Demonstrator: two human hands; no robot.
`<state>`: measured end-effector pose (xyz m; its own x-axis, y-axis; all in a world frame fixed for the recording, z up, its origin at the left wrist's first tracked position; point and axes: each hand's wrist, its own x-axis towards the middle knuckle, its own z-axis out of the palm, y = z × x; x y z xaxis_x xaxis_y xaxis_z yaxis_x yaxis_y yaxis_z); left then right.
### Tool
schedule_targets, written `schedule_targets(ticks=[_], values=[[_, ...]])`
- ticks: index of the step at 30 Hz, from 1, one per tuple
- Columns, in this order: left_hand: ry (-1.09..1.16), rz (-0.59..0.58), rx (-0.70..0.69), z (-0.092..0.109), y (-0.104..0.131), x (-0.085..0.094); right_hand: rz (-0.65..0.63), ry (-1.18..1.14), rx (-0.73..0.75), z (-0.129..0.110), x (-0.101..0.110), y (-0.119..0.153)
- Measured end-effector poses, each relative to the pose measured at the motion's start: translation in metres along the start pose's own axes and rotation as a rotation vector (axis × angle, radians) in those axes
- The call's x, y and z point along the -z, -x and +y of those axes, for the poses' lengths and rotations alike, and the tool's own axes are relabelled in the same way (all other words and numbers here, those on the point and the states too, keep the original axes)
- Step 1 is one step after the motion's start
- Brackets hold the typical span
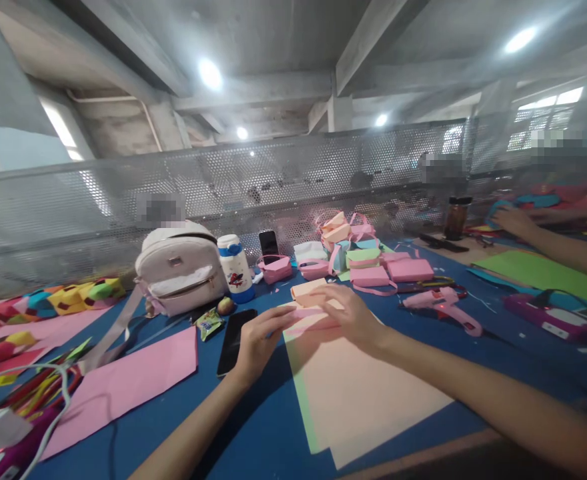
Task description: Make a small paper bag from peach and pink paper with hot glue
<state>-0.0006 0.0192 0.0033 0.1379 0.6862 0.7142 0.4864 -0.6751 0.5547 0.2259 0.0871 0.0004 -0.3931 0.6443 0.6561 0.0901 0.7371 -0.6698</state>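
Observation:
A small folded paper bag (307,289) in peach and pink is between my hands, above the far end of a stack of peach sheets (373,393). My left hand (259,337) pinches its left side with bent fingers. My right hand (351,315) comes over its right side, with the fingertips closed on the paper and covering part of it. A green sheet (299,393) shows along the left edge of the peach stack. Just left of my left hand lies a black phone (233,337).
Behind my hands sit several finished-looking paper bags (368,277). A pink glue gun (441,307) lies to the right, near a purple power strip (548,315). At left are a white backpack (181,267), a bottle (236,270) and pink sheets (133,383). A co-worker's arm (548,237) reaches in at right.

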Motion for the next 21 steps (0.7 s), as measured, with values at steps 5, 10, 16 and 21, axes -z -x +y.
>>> schedule_targets(ticks=[5,10,16,21], values=[[-0.034,-0.046,-0.071,0.002,0.004,-0.003,-0.119,0.035,0.0,-0.007,-0.011,0.005],[-0.007,-0.037,-0.064,0.003,0.004,-0.005,-0.153,0.053,-0.01,-0.014,-0.013,0.007],[0.072,0.045,0.076,0.015,0.004,-0.01,-0.064,0.079,-0.062,-0.016,-0.015,0.011],[0.192,0.098,0.198,0.017,0.004,-0.012,0.011,0.128,-0.058,-0.015,-0.015,0.013]])
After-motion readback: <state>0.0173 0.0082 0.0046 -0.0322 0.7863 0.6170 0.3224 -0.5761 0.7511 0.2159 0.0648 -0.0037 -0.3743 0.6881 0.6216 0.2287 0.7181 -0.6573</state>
